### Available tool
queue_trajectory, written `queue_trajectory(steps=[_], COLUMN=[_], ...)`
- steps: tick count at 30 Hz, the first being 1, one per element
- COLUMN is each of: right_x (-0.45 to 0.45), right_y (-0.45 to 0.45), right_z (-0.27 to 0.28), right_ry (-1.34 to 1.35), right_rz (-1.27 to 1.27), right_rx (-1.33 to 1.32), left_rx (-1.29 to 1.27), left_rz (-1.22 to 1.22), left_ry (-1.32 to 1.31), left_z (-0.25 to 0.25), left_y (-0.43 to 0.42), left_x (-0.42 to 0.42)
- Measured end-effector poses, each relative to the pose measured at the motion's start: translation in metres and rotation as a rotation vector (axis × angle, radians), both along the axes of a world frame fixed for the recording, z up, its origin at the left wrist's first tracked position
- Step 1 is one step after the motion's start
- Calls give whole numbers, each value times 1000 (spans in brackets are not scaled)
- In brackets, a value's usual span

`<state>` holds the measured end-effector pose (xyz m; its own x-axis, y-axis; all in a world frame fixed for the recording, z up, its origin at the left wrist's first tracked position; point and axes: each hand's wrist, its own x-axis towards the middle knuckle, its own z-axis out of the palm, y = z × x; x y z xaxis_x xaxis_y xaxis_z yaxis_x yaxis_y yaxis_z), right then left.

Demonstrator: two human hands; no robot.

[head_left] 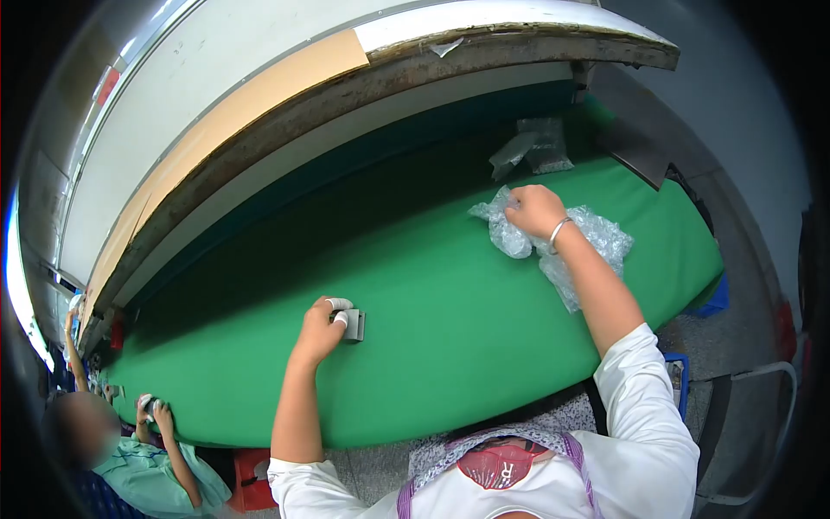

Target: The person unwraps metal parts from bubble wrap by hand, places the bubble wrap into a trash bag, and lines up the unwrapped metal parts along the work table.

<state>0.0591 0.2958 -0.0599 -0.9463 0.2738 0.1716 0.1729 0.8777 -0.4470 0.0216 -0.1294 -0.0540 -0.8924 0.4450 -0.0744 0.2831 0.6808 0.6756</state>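
My left hand [327, 327], with white wraps on its fingers, is closed on a small grey block [355, 325] over the green tabletop. Farther right and back, my right hand [535, 210] has its fingers closed on crumpled clear bubble wrap [506, 233]. More bubble wrap [596, 251] lies under and beside my right wrist, which wears a silver bangle. Behind my right hand, flat clear plastic bags [545, 147] rest on the cloth.
A long shelf [415, 65] with a worn edge runs above the back of the green table [432, 372]. At the far left a co-worker in light green [156, 471] holds a small dark object. A dark flat panel [640, 160] lies at the right end, with blue bins below.
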Motion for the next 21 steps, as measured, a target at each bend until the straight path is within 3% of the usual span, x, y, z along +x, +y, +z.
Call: queue_trajectory(steps=[3,5,8,10,13,16,21], right_x=[6,-3,-9,7,33,82,94], right_y=[7,20,16,17,37,42,78], right_z=[-7,-24,-16,2,23,60,15], right_ry=[-165,-324,-447,-370,-211,-267,-87], right_rz=[287,513,445,409,340,35,1], right_rx=[-541,-788,-505,-589,-303,-267,37], left_rx=[-300,-279,-41,-105,75,334,214], left_rz=[45,44,195,271,198,251,121], left_ry=[317,349,287,177,298,-122,-251], left_z=[-1,-4,-16,-11,-38,-22,2], left_y=[12,15,12,9,-18,-24,-27], left_x=[28,32,23,24,6,2,-19])
